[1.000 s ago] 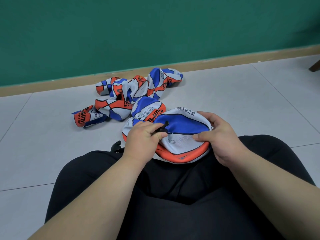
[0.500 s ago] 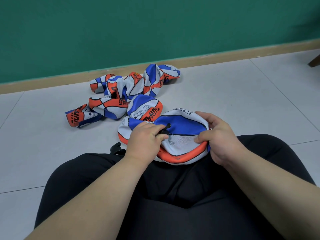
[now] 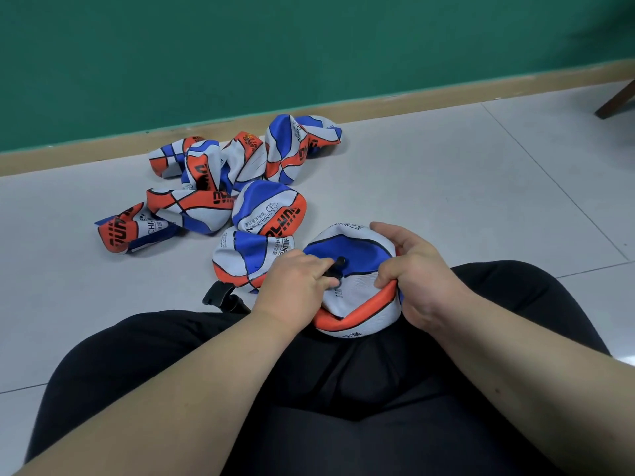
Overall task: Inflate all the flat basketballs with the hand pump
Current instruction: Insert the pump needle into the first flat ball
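Noting: I am tipping the flat basketball point(image 3: 350, 245) in my lap point(image 3: 343, 389) further toward me, right hand point(image 3: 419, 280) gripping its folded rim, left hand point(image 3: 295, 286) pinching the black pump nozzle point(image 3: 335, 269) at the valve, likely seating it, pile point(image 3: 206, 207) waiting.

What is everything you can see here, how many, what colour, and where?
floor: white tiles
wall: green, behind
held basketball: one, flat, blue-white-orange, on the lap
floor basketballs: several, count unclear, same colours, heaped ahead
pump nozzle: one, black, at held basketball's top
pump: one, black, mostly hidden, on floor left of lap
furniture leg: one, brown, far right edge
trousers: black, foreground
left hand: one, pinches pump nozzle
right hand: one, grips held basketball's rim
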